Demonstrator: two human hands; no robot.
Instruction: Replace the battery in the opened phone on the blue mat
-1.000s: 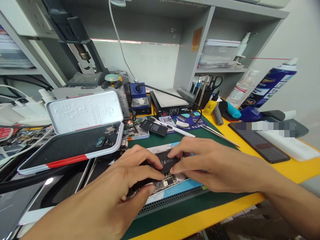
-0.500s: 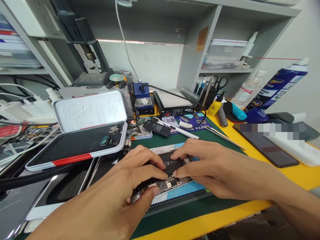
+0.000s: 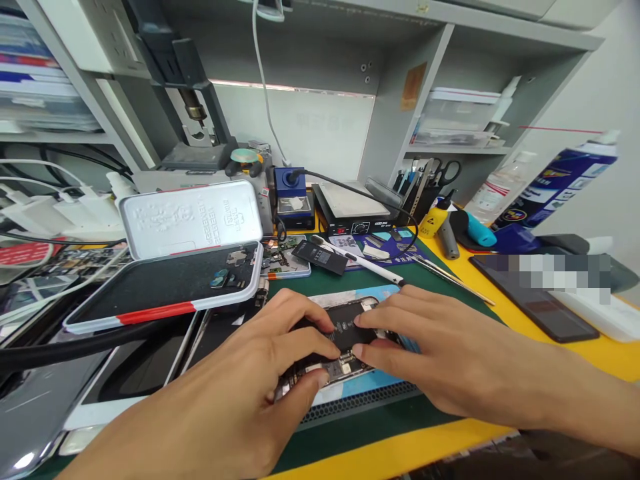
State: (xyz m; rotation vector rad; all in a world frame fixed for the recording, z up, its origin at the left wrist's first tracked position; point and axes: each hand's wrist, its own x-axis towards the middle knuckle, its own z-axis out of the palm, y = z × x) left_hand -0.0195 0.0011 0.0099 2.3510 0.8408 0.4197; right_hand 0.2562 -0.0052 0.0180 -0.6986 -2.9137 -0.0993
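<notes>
An opened phone (image 3: 333, 369) lies on a blue and white pad (image 3: 320, 291), with its black battery (image 3: 345, 328) and circuit parts exposed. My left hand (image 3: 270, 360) grips its left part: the fingertips rest on the battery and the thumb is at the near edge. From the other side, my right hand (image 3: 430, 340) reaches over the right end, thumb and forefinger touching the battery a little apart. Its other fingers hide that end of the phone. A loose black battery (image 3: 320, 257) and a white pen-shaped tool (image 3: 367, 267) are beyond the hands.
An open white case (image 3: 190, 220) holding small parts stands at left, beside several phones. Behind are a blue soldering station (image 3: 293, 203) and a heating plate (image 3: 355, 207). Tweezers (image 3: 457, 281), a yellow bottle (image 3: 435, 217) and a dark phone (image 3: 530, 300) are at right.
The view has shifted slightly, so the scene sits a bit further right. My right hand has flattened and its fingertips have slid slightly rightward on the battery. The left hand keeps its grip.
</notes>
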